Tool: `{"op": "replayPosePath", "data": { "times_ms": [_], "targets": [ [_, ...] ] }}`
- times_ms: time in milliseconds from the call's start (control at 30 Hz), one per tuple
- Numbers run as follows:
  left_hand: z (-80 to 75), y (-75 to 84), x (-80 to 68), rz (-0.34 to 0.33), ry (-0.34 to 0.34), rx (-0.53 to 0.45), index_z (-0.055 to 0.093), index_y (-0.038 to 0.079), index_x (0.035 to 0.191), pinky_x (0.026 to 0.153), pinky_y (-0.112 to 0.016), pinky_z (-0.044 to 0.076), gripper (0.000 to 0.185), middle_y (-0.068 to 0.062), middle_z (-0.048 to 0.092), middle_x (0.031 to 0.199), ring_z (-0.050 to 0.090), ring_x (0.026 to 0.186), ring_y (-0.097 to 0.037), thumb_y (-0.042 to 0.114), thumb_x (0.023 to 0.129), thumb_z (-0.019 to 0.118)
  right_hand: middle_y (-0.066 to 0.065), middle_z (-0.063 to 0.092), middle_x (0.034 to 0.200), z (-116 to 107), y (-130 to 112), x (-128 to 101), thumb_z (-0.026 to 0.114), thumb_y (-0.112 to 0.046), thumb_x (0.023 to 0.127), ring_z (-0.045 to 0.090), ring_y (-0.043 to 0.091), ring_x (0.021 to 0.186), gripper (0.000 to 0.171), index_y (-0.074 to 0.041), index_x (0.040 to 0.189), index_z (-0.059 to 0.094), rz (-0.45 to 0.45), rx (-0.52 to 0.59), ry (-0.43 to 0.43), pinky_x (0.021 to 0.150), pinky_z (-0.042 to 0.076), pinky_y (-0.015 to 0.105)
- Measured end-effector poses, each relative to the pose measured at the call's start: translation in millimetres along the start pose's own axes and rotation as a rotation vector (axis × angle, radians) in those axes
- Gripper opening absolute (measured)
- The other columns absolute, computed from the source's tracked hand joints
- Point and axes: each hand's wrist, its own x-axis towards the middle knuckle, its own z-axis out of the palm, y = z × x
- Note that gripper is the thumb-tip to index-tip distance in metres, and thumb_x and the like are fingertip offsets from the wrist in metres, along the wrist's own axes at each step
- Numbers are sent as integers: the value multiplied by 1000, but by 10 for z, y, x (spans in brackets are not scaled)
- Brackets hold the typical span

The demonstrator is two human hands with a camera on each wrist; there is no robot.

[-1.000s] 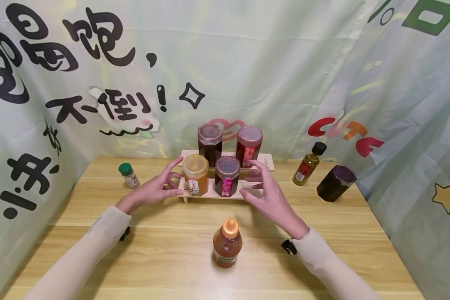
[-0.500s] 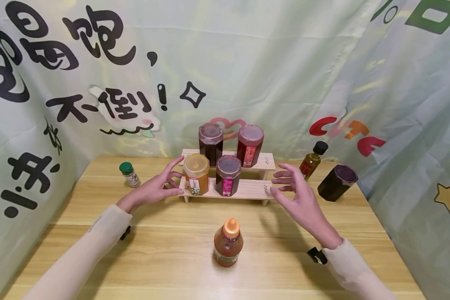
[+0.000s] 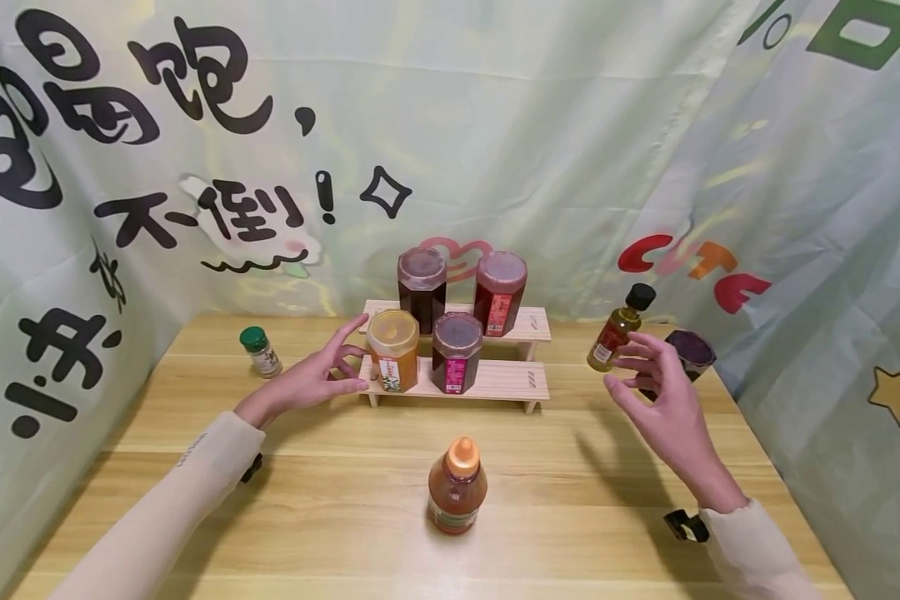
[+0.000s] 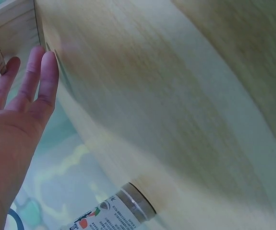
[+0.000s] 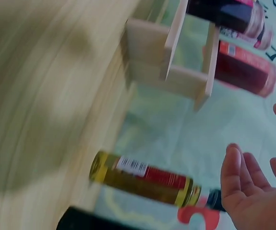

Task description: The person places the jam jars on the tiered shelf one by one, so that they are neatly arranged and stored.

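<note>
A two-step wooden rack (image 3: 495, 382) stands at the table's back with several jars: an orange jar (image 3: 392, 348) and a dark jar (image 3: 455, 352) on the lower step, two dark red jars (image 3: 422, 287) behind. My left hand (image 3: 322, 373) rests open at the rack's left end (image 4: 13, 26), fingers spread beside the orange jar. My right hand (image 3: 656, 392) hovers open right of the rack, fingers loosely spread close to a small oil bottle (image 3: 618, 329) (image 5: 147, 179) with a black cap. It holds nothing.
An orange-capped sauce bottle (image 3: 456, 487) stands in the table's front middle. A small green-capped spice jar (image 3: 258, 350) (image 4: 114, 213) is at the back left. A dark purple-lidded jar (image 3: 686, 354) sits behind my right hand. Printed cloth walls close in the wooden table (image 3: 330, 483).
My right hand has swept from the rack's front right across to the oil bottle. The left hand has stayed at the rack's left end.
</note>
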Motion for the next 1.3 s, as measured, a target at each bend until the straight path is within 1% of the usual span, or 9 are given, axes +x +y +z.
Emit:
{"op": "replayPosePath", "data": {
  "times_ms": [167, 400, 600, 700, 833, 933, 1033, 1167, 1300],
  "targets": [
    [-6, -13, 1, -1, -3, 8, 0, 42, 175, 99, -64, 51, 108, -24, 58, 153, 71, 111, -30, 20, 104, 79, 8, 57, 142, -164, 134, -14, 81, -3, 98, 57, 1, 118, 73, -7, 161, 44, 41, -64, 102, 93, 44, 10],
    [-12, -42, -1, 15, 0, 14, 1, 38, 176, 97, -61, 52, 107, -24, 59, 152, 72, 110, -29, 20, 105, 78, 6, 54, 142, -316, 254, 8, 82, -3, 95, 55, 11, 121, 72, -6, 158, 48, 115, -52, 255, 93, 44, 12],
    [-2, -56, 4, 16, -1, 14, 0, 40, 176, 96, -59, 53, 107, -23, 58, 153, 72, 109, -28, 20, 105, 78, -8, 47, 142, -414, 364, 14, 84, -9, 94, 48, 14, 129, 74, -10, 159, 48, 172, -76, 319, 103, 40, 20],
    [4, -52, 12, 13, -2, 6, 1, 42, 175, 97, -60, 52, 107, -22, 58, 154, 72, 109, -28, 20, 105, 78, -10, 43, 144, -453, 428, 16, 84, -14, 93, 43, 15, 134, 78, -14, 161, 45, 223, -84, 331, 107, 36, 24],
    [9, -61, 15, 4, -4, -2, 1, 43, 175, 98, -60, 52, 107, -22, 58, 154, 72, 109, -28, 21, 105, 78, -1, 39, 152, -504, 526, 36, 86, -17, 93, 39, 17, 140, 89, -22, 165, 34, 320, -51, 329, 112, 33, 26],
    [13, -68, 13, 1, -6, -9, 1, 42, 175, 99, -60, 52, 107, -24, 57, 154, 71, 109, -29, 21, 105, 79, 10, 32, 160, -540, 608, 53, 83, -23, 97, 34, 24, 150, 97, -25, 169, 19, 431, 7, 269, 114, 31, 23],
    [13, -68, 9, -2, -5, -9, 1, 42, 175, 99, -61, 51, 107, -25, 56, 154, 71, 110, -30, 21, 105, 79, 19, 24, 165, -558, 701, 59, 80, -28, 102, 27, 31, 155, 103, -25, 171, 4, 530, 65, 184, 105, 35, 15],
    [13, -61, 5, -5, -3, -1, 1, 42, 175, 100, -62, 51, 107, -25, 57, 154, 71, 110, -30, 21, 105, 78, 27, 17, 169, -550, 817, 58, 78, -29, 103, 22, 38, 156, 107, -24, 170, -6, 587, 107, 129, 86, 40, 10],
    [14, -49, -1, 1, -1, -2, 1, 40, 176, 99, -61, 51, 107, -25, 57, 154, 71, 109, -30, 20, 105, 78, 28, 13, 172, -516, 926, 77, 78, -29, 104, 25, 40, 157, 111, -22, 171, -10, 598, 122, 105, 86, 40, 9]
  ]
}}
